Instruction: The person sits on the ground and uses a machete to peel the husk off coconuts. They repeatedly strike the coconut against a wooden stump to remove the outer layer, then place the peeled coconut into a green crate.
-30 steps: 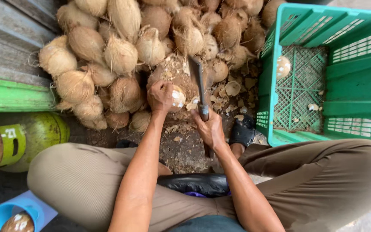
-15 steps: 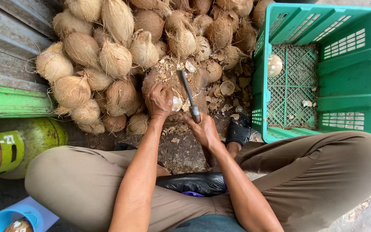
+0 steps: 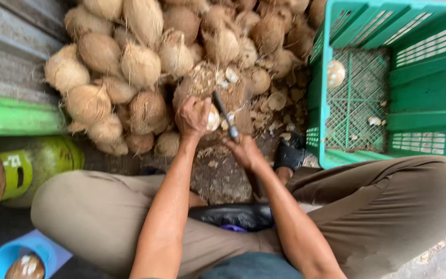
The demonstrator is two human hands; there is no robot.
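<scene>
At the far left a green gas cylinder lies by my knee, with a blue scoop below it. Beyond, a heap of husked coconuts is piled against the grey wall.

My left arm reaches straight forward from my lap, and my left hand is curled over the coconut I am working on, fingers wrapped round its top and pressing it down on the chopping block; its pale, partly pared flesh shows just right of my fingers.

My right arm angles in from the right, and my right hand is clenched tight round the handle of the knife, whose blade leans up and left to touch the coconut. Half a second ago the blade stood a little further right and more upright; now it has tipped closer in against the nut.

To the right stands a green plastic crate with one peeled coconut inside.
</scene>
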